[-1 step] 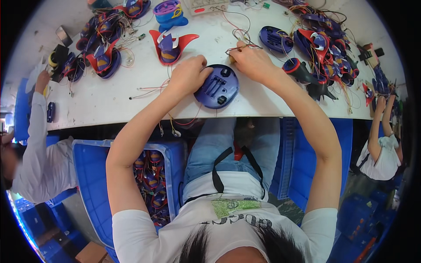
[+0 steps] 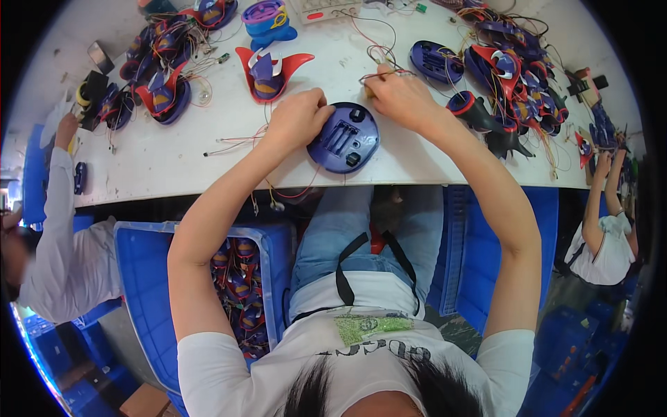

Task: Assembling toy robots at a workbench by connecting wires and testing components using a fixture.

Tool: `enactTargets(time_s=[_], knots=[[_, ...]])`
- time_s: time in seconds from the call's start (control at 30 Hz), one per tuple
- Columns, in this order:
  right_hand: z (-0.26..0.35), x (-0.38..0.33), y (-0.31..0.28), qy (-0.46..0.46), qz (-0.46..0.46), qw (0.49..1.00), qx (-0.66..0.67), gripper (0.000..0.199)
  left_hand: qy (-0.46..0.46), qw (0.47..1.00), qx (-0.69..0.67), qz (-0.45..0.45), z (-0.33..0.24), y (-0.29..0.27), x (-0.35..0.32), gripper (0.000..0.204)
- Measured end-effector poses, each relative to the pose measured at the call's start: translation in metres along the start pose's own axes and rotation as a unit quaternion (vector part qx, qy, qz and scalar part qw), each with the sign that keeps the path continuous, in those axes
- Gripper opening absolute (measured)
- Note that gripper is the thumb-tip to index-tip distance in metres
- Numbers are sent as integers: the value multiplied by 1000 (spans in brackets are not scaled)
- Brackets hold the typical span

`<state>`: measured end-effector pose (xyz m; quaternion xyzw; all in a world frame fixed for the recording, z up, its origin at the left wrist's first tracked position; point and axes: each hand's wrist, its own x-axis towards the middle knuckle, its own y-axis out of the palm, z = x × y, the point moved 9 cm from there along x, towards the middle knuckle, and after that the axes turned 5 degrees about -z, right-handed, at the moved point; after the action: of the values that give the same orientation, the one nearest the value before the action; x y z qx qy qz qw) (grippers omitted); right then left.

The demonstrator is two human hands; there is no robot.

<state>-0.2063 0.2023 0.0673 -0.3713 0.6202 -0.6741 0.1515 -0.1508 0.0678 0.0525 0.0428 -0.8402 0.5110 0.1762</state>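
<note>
A round purple plastic base (image 2: pixel 351 142) lies near the table's front edge, with a slotted compartment and two black knobs facing up. My left hand (image 2: pixel 300 119) is closed at its upper left rim, thumb against the edge; the other fingertips are hidden. Thin red and white wires run out beside this hand, and some hang over the table edge. To the right of the base, my right hand (image 2: pixel 401 99) is pinched around a small tan piece, too covered to name, with dark wires across the fingers. Beyond my left hand stands a purple-and-red winged figure part (image 2: pixel 266 75).
Wired figure parts pile up at the left (image 2: pixel 163 90) and right (image 2: pixel 521 83). Another purple base (image 2: pixel 436 61) and a blue-purple pot (image 2: pixel 267 24) stand farther back. A blue crate (image 2: pixel 149 278) of parts is below. Other people work at both sides.
My right hand's fingers have shifted very slightly. The wires hanging below the table edge have swung a little; the purple base has stayed in place.
</note>
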Motion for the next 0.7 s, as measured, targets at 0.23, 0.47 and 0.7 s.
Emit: enactTargets(time_s=[0.23,0.47,0.7], knots=[[-87,-33,-36,279,-135,831,462,21,-70,993,-100,2,7,-1,-11,13],[-87,-46,-28,358,-141,585,714,22,-61,991,-108,-47,-3,-1,-10,13],[-25,-35,-35,245,-67,703,664,22,-60,989,-121,-67,-2,2,-13,12]])
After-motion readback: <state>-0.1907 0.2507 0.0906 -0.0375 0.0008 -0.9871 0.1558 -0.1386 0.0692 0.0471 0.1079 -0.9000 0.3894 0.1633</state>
